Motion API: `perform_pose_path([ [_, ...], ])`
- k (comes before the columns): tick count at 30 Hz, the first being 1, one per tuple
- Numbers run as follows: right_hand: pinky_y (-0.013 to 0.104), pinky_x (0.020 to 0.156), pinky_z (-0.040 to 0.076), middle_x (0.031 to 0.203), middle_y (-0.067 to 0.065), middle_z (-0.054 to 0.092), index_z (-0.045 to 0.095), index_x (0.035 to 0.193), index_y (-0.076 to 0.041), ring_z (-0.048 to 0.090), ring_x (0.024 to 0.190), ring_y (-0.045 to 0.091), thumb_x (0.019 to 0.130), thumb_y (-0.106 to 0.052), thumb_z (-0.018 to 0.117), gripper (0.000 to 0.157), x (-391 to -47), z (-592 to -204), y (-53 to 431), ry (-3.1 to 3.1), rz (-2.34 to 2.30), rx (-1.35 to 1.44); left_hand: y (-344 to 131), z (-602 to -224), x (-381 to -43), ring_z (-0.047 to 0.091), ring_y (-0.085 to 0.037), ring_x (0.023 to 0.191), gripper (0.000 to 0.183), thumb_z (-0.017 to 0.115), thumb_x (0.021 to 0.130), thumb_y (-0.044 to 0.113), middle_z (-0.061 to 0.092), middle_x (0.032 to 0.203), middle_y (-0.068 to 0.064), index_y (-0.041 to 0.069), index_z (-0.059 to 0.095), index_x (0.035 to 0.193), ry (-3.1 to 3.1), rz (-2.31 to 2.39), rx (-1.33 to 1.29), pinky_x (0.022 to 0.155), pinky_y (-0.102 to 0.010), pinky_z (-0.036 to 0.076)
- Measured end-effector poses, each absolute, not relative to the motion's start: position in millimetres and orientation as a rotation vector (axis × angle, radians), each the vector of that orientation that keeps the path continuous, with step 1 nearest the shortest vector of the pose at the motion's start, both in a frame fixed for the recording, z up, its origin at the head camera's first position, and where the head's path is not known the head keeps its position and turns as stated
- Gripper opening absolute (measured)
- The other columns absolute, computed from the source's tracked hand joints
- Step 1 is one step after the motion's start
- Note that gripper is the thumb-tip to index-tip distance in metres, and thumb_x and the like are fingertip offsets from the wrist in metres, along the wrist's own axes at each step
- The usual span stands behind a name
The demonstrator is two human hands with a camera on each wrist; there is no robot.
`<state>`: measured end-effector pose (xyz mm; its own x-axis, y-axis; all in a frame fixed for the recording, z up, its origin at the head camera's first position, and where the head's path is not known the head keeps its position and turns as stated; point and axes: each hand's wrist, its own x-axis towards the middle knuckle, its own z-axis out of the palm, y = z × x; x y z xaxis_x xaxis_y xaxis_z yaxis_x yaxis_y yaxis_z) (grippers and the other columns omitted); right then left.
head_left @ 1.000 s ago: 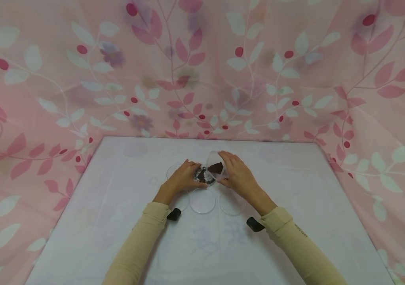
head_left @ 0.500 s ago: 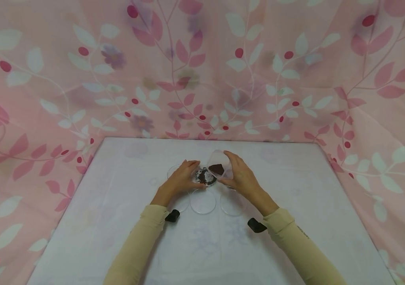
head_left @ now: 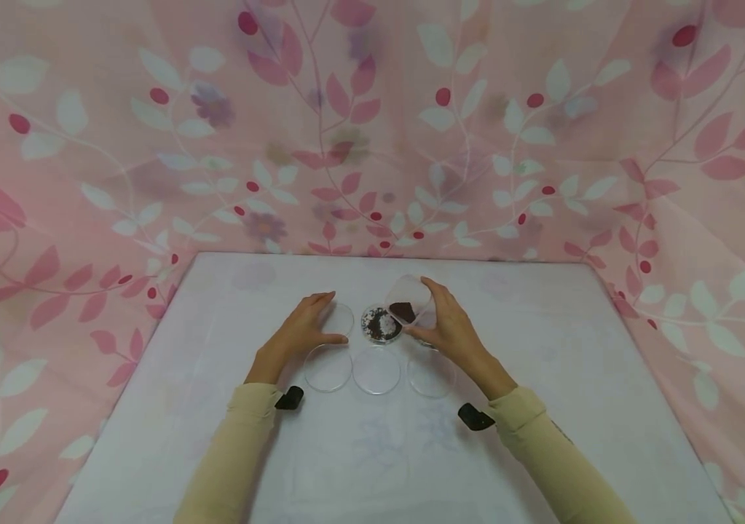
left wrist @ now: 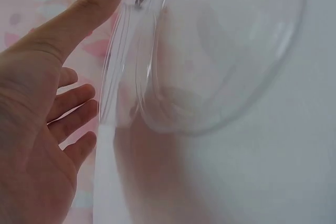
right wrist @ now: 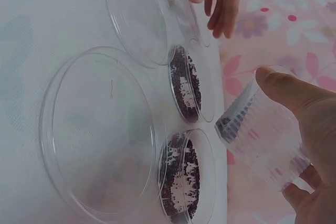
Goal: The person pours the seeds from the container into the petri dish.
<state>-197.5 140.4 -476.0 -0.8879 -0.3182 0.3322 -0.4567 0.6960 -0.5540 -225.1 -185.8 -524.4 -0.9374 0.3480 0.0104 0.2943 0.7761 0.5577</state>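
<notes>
1. Nearest on the white bench (head_left: 372, 473), three front dishes (head_left: 376, 371) lie in a row, clear, with no grains visible in them; sleeves are best kept above their rims.
2. Beyond them, the left hand (head_left: 302, 329) holds nothing: its grip is wide, thumb and fingers spread beside the back-left dish (head_left: 341, 320). I cannot tell whether they touch. A light hold on the rim would steady it without shoving its neighbours.
3. The right hand (head_left: 448, 326) grips a clear cup (head_left: 413, 295), tilted leftward beside the middle dish (head_left: 381, 343), dark grains (head_left: 402, 313) gathered low inside. For tidy pouring, I'd bring the lip low over a dish's centre, tip slowly, and level the cup between dishes.
4. The middle dish and the back-right dish (right wrist: 207, 182) hold scattered grains with bare patches; gentle shaking should even them out.
5. Farthest, a pink leafy curtain (head_left: 372, 109) hangs.
</notes>
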Motion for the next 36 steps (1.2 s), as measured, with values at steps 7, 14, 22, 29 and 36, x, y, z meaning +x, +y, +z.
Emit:
perform_pose_path([
  [7,0.052,0.109,0.043,0.146,0.014,0.046,0.030,0.152,-0.011,0.047,0.134,0.030,0.072,-0.031,0.088,0.101,-195,-476,141,-2.696,0.974,0.584,-200,-528,-221,0.035,-0.035,0.142,0.109,0.082,0.068,0.061,0.039,0.152,-0.017,0.012,0.035,0.153,2.874,0.896,0.490,0.115,-0.054,0.034],
  [14,0.051,0.110,0.043,0.145,0.014,0.047,0.031,0.151,-0.009,0.047,0.134,0.030,0.072,-0.032,0.088,0.100,-195,-477,142,-2.673,0.976,0.591,-207,-534,-220,0.045,-0.036,0.133,0.101,0.084,0.068,0.055,0.050,0.142,-0.020,0.006,0.044,0.148,2.896,0.894,0.541,0.112,-0.053,0.038],
  [22,0.051,0.109,0.043,0.144,0.015,0.047,0.030,0.151,-0.010,0.048,0.133,0.030,0.072,-0.035,0.088,0.101,-194,-478,144,-2.674,0.978,0.568,-207,-536,-217,0.044,-0.034,0.135,0.094,0.085,0.069,0.051,0.051,0.142,-0.018,0.007,0.048,0.144,2.871,0.970,0.529,0.114,-0.051,0.035],
  [29,0.051,0.110,0.042,0.145,0.014,0.046,0.030,0.151,-0.010,0.048,0.133,0.030,0.072,-0.035,0.088,0.102,-193,-479,145,-2.691,0.971,0.554,-206,-535,-218,0.045,-0.033,0.133,0.091,0.084,0.070,0.052,0.052,0.141,-0.016,0.007,0.051,0.142,2.883,0.967,0.531,0.112,-0.051,0.037],
  [36,0.053,0.108,0.043,0.145,0.015,0.047,0.031,0.151,-0.008,0.048,0.133,0.031,0.071,-0.033,0.089,0.102,-194,-481,146,-2.681,0.965,0.552,-203,-537,-221,0.047,-0.032,0.130,0.090,0.085,0.069,0.052,0.054,0.138,-0.014,0.007,0.052,0.140,2.905,0.961,0.528,0.111,-0.050,0.040],
])
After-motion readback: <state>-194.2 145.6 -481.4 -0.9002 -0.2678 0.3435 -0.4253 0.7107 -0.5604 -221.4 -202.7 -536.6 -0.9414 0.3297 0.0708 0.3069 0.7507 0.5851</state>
